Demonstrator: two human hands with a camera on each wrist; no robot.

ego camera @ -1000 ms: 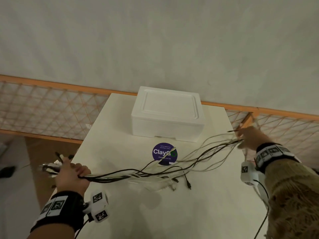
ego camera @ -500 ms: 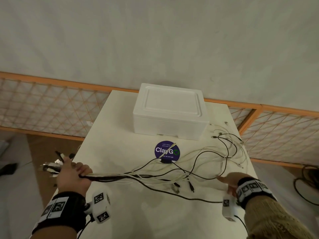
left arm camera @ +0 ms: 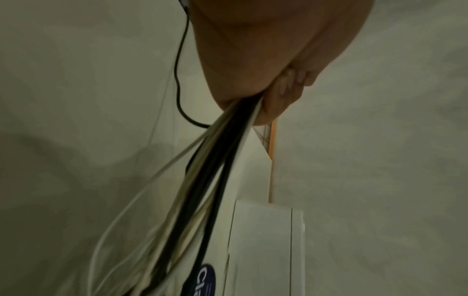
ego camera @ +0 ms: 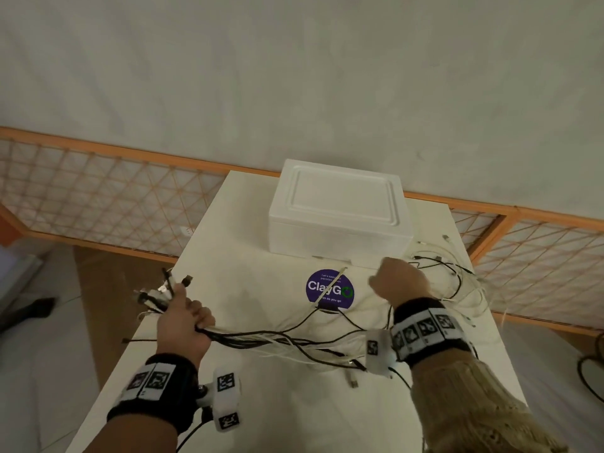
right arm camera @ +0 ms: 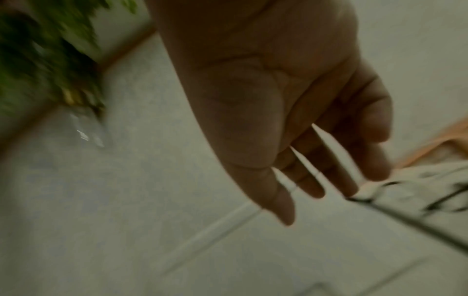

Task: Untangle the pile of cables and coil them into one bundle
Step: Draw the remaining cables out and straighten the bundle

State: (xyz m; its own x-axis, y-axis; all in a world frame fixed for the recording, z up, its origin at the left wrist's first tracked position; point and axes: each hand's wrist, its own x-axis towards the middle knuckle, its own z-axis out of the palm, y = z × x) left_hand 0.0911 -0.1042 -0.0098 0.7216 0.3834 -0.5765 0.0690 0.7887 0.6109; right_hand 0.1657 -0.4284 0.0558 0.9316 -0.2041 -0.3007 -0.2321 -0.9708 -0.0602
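Observation:
A bunch of thin black and white cables (ego camera: 294, 341) lies slack across the white table (ego camera: 228, 403). My left hand (ego camera: 183, 325) grips one end of the bunch at the table's left edge, and the plug ends (ego camera: 160, 295) stick out past my fist. The left wrist view shows the cables (left arm camera: 215, 180) running out of that fist (left arm camera: 266, 70). The far ends (ego camera: 457, 279) lie in loose loops at the right. My right hand (ego camera: 400, 282) hovers over them near the box; in its wrist view its fingers (right arm camera: 316, 176) are straight and hold nothing.
A white foam box (ego camera: 340, 217) stands at the back of the table, with a round purple sticker (ego camera: 330, 291) in front of it. An orange lattice fence (ego camera: 98, 197) runs behind and to the right. A dark cable (ego camera: 591, 371) lies on the floor at right.
My right hand let go of the far cable ends, which dropped slack onto the table. It swung down toward the front edge, then up over the cables by the box. The left hand kept its grip.

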